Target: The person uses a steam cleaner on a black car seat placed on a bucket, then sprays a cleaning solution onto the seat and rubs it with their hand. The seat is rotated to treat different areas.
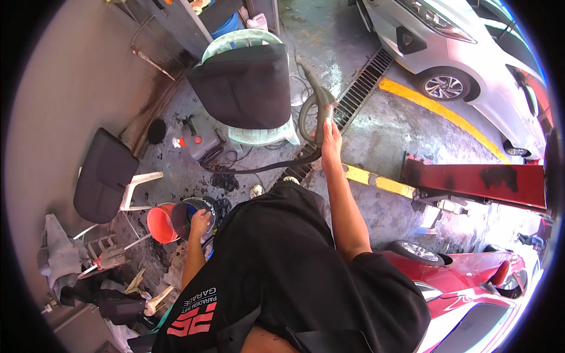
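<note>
My right hand is wrapped around the grip of a grey steam cleaner gun, whose nozzle points away from me. Its dark hose curves left to a grey steam cleaner on the floor. Left of the gun, a dark car seat cushion rests on a pale green plastic chair. Low on the left, my left hand hangs over a black bucket, fingers curled; whether anything is in them is hidden.
An orange bucket stands beside the black one. Another dark cushion leans on a white chair by the wall. A floor grate, a red lift post, a silver car and a red car are to the right.
</note>
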`<state>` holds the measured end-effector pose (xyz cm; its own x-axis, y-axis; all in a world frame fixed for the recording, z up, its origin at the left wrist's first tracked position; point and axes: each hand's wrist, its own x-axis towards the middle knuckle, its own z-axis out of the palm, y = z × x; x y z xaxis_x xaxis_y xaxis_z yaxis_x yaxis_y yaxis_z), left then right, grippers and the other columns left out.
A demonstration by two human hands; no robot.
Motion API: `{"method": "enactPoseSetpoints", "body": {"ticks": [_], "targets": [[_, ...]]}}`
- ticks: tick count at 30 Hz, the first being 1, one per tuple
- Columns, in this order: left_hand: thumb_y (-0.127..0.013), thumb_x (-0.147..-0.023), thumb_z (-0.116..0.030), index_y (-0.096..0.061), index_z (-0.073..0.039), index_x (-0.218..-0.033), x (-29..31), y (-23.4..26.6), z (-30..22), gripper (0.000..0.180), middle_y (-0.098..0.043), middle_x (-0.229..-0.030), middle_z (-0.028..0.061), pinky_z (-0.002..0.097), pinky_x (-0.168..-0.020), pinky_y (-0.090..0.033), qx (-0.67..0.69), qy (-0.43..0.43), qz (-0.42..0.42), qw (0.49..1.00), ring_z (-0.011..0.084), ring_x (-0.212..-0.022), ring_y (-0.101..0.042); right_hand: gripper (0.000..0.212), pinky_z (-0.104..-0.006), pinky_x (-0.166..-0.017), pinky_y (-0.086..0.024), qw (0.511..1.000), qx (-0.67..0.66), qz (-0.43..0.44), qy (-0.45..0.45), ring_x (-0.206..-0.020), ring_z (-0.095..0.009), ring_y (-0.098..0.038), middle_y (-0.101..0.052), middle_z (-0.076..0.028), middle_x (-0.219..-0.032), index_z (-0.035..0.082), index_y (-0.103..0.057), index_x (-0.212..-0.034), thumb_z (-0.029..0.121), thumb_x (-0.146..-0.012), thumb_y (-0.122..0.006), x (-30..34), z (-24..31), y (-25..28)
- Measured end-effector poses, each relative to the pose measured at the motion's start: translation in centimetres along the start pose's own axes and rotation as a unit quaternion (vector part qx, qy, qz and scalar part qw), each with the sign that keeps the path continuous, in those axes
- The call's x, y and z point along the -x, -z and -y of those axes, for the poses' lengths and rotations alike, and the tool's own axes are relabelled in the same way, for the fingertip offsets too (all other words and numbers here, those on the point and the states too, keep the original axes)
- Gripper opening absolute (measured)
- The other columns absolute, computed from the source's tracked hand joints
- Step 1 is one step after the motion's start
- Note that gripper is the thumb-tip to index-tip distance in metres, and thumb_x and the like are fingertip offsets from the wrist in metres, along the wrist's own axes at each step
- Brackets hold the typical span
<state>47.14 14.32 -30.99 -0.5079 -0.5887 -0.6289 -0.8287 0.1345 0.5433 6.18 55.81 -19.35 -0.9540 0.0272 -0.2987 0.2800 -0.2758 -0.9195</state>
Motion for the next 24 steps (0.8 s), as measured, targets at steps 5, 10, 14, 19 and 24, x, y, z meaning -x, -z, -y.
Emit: {"method": "enactPoseSetpoints", "body": {"ticks": [5,10,14,19,24], "targets": [[-0.079,-0.095,-0.032,-0.063,0.006,-0.138,2.3,-1.2,1.8,0.06,-0.074,-0.113,0.0201,0.0327,-0.065,-0.057,0.003,0.051,-0.005,0.999,0.0198,-0.074,-0.073,0.05,-0.0284,-0.07,-0.048,0.999,0.037,0.002,-0.034,-0.076,-0.01,-0.06,-0.063,-0.001,-0.091,0.002,-0.065,-0.134,0.046,-0.111,-0.059,-2.3,-2.1,1.5],[-0.077,-0.096,-0.031,-0.063,0.004,-0.139,3.4,-3.0,4.2,0.057,-0.074,-0.095,0.0136,0.0316,-0.06,-0.054,0.027,0.075,0.005,0.997,0.0173,-0.071,-0.071,0.051,-0.0278,-0.071,-0.048,0.998,0.037,0.035,0.026,-0.077,-0.01,-0.061,-0.063,0.0,-0.09,0.003,-0.068,-0.127,0.049,-0.111,-0.057,-1.9,1.1,0.3],[-0.074,-0.097,-0.029,-0.068,-0.004,-0.099,2.0,-2.8,4.3,0.025,-0.061,-0.067,0.0007,0.0311,-0.047,-0.042,-0.022,-0.067,0.062,0.996,0.0118,-0.055,-0.057,0.05,-0.0332,-0.067,-0.05,0.994,0.11,0.013,-0.008,-0.072,-0.014,-0.061,-0.066,-0.004,-0.082,-0.002,-0.069,-0.11,0.048,-0.107,-0.064,-3.6,-0.4,1.3],[-0.069,-0.099,-0.024,-0.053,-0.015,-0.073,0.3,-5.1,4.3,0.032,-0.049,-0.059,-0.0037,0.0321,-0.045,-0.038,0.154,0.017,0.154,0.976,0.0103,-0.05,-0.05,0.05,-0.0385,-0.05,-0.052,0.981,0.179,0.053,-0.044,-0.059,-0.017,-0.062,-0.069,-0.01,-0.083,-0.005,-0.067,-0.12,0.033,-0.092,-0.082,-4.0,-5.4,3.0],[-0.071,-0.101,-0.018,-0.071,0.003,-0.115,-2.2,-5.2,1.7,0.025,-0.069,-0.084,0.0077,0.0302,-0.072,-0.055,-0.029,-0.067,0.038,0.997,0.0123,-0.076,-0.065,0.06,-0.0391,-0.047,-0.055,0.987,0.112,0.082,-0.079,-0.064,-0.017,-0.064,-0.067,-0.008,-0.096,0.006,-0.049,-0.145,0.04,-0.101,-0.071,-1.1,-3.8,2.7]]}}
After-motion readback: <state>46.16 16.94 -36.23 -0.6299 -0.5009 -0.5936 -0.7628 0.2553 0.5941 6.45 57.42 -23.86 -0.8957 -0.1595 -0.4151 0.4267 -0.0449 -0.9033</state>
